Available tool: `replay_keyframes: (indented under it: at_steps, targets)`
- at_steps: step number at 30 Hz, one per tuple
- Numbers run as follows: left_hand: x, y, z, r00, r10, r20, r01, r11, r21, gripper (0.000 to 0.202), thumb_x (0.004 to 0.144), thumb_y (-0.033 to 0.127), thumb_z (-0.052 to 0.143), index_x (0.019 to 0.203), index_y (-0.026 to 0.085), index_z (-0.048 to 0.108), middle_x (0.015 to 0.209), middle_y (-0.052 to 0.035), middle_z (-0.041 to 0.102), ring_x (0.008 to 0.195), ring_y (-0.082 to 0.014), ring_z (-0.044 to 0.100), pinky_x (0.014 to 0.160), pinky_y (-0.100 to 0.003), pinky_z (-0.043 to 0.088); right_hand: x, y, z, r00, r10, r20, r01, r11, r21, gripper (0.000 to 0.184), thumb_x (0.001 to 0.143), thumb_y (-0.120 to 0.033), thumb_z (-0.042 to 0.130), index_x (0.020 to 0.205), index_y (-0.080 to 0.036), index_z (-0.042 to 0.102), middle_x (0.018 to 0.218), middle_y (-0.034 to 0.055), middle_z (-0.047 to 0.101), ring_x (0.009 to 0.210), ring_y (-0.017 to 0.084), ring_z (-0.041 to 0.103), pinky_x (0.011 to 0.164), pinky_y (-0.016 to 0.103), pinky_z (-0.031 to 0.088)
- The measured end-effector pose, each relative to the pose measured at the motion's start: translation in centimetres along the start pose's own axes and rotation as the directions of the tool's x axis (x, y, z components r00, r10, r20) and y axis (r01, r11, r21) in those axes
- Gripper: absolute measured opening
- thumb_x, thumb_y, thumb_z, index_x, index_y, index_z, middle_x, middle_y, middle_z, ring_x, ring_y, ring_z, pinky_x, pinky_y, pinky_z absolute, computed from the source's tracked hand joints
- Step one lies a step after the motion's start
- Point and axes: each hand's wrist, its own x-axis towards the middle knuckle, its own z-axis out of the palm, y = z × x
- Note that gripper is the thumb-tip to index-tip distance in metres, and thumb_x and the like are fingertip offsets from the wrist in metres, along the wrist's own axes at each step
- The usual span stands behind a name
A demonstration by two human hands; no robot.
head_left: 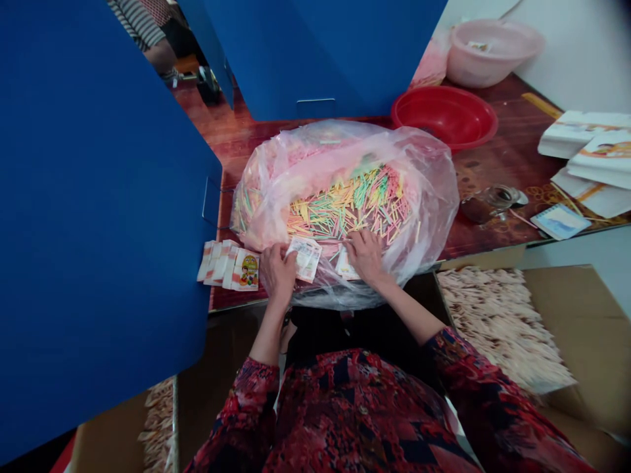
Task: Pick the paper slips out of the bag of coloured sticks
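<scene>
A big clear plastic bag (424,177) lies on the dark red table, filled with several thin pastel-coloured sticks (350,203). My left hand (277,269) is closed on a small printed paper packet (306,257) at the bag's front edge. My right hand (363,255) rests on the sticks just right of it, fingers curled over another small packet (344,265). A row of flat printed packets (229,264) lies on the table left of my left hand.
Blue partition panels (93,217) stand at left and behind. A red bowl (446,115) and a pink basin (490,49) sit at the back right. White packs (589,154) lie at right. A cardboard box (586,328) holds pale sticks. Another person's striped sleeve (138,23) shows far back.
</scene>
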Motion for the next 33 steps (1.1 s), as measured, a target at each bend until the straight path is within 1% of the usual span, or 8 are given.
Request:
replay_keyframes:
  at_steps: [6, 10, 14, 16, 19, 24, 30, 33]
  targets:
    - [1.0, -1.5, 0.1, 0.998, -0.052, 0.032, 0.06, 0.935, -0.35, 0.009, 0.088, 0.029, 0.065, 0.086, 0.02, 0.068, 0.085, -0.0018, 0.069, 0.083, -0.0189, 0.063, 0.081, -0.031, 0.05, 0.7, -0.7, -1.3, 0.994, -0.063, -0.091, 0.064, 0.998, 0.015, 0.02, 0.099, -0.03, 0.059, 0.111, -0.02, 0.071, 0.117, 0.0133, 0.065, 0.105, 0.028, 0.054, 0.093, 0.043, 0.034]
    - [1.1, -1.4, -0.9, 0.998, 0.058, -0.025, -0.063, 0.944, -0.325, 0.02, 0.091, 0.031, 0.061, 0.093, 0.019, 0.076, 0.096, -0.0068, 0.076, 0.092, -0.022, 0.068, 0.091, -0.035, 0.052, 1.4, -2.9, -2.0, 0.991, -0.127, -0.037, 0.131, 0.981, 0.145, 0.017, 0.101, -0.026, 0.057, 0.108, -0.02, 0.072, 0.11, 0.0102, 0.066, 0.103, 0.025, 0.056, 0.095, 0.042, 0.035]
    - [1.0, -0.4, -2.2, 0.988, 0.133, -0.076, -0.151, 0.932, -0.33, 0.022, 0.092, 0.033, 0.06, 0.089, 0.018, 0.077, 0.097, -0.0083, 0.075, 0.095, -0.0223, 0.067, 0.092, -0.036, 0.051, 2.6, -5.2, -2.5, 0.99, -0.135, 0.047, 0.11, 0.929, 0.354, 0.022, 0.101, -0.034, 0.061, 0.116, -0.022, 0.071, 0.114, 0.0098, 0.068, 0.11, 0.025, 0.057, 0.1, 0.041, 0.037]
    - [1.0, 0.3, -2.7, 0.99, 0.142, 0.002, -0.128, 0.893, -0.431, 0.021, 0.092, 0.034, 0.06, 0.09, 0.019, 0.075, 0.094, -0.0062, 0.074, 0.092, -0.0202, 0.066, 0.089, -0.033, 0.052, 3.4, -6.0, -2.7, 0.982, -0.165, 0.094, 0.097, 0.862, 0.497, 0.025, 0.1, -0.036, 0.062, 0.119, -0.023, 0.069, 0.117, 0.0094, 0.068, 0.112, 0.024, 0.058, 0.101, 0.039, 0.039]
    - [0.8, 1.3, -2.9, 0.976, 0.108, 0.189, 0.026, 0.804, -0.594, 0.022, 0.09, 0.039, 0.063, 0.095, 0.02, 0.072, 0.091, -0.0031, 0.072, 0.086, -0.0168, 0.066, 0.082, -0.027, 0.052, 4.4, -6.7, -3.0, 0.964, -0.22, 0.149, 0.064, 0.735, 0.676, 0.014, 0.099, -0.032, 0.059, 0.098, -0.022, 0.069, 0.098, 0.0051, 0.067, 0.098, 0.021, 0.06, 0.091, 0.033, 0.043]
    - [0.4, 2.5, -1.7, 0.894, 0.081, 0.441, 0.293, 0.638, -0.712, 0.032, 0.083, 0.045, 0.069, 0.1, 0.019, 0.069, 0.088, -0.0011, 0.07, 0.078, -0.015, 0.061, 0.07, -0.024, 0.05, 4.7, -6.3, -3.1, 0.968, -0.184, 0.168, -0.006, 0.654, 0.757, 0.022, 0.094, -0.028, 0.057, 0.073, -0.022, 0.054, 0.076, -0.0004, 0.054, 0.077, 0.017, 0.052, 0.076, 0.03, 0.039]
    - [-0.1, 3.9, -0.6, 0.926, 0.077, 0.369, 0.175, 0.778, -0.603, 0.031, 0.091, 0.046, 0.057, 0.081, 0.018, 0.067, 0.065, 0.0032, 0.055, 0.063, -0.0117, 0.046, 0.061, -0.023, 0.036, 4.0, -4.7, -2.8, 0.971, -0.156, 0.182, -0.037, 0.653, 0.756, 0.038, 0.097, -0.041, 0.054, 0.066, -0.023, 0.04, 0.068, -0.0026, 0.045, 0.07, 0.015, 0.046, 0.071, 0.029, 0.034]
    - [-0.2, 4.3, -0.6, 0.947, 0.091, 0.308, 0.1, 0.829, -0.55, 0.033, 0.095, 0.045, 0.051, 0.081, 0.019, 0.066, 0.067, 0.0017, 0.057, 0.066, -0.0135, 0.049, 0.063, -0.024, 0.037, 5.1, -3.5, -2.7, 0.959, -0.067, 0.277, -0.121, 0.784, 0.609, 0.037, 0.101, -0.042, 0.047, 0.071, -0.022, 0.048, 0.074, 0.0, 0.052, 0.076, 0.017, 0.052, 0.076, 0.03, 0.038]
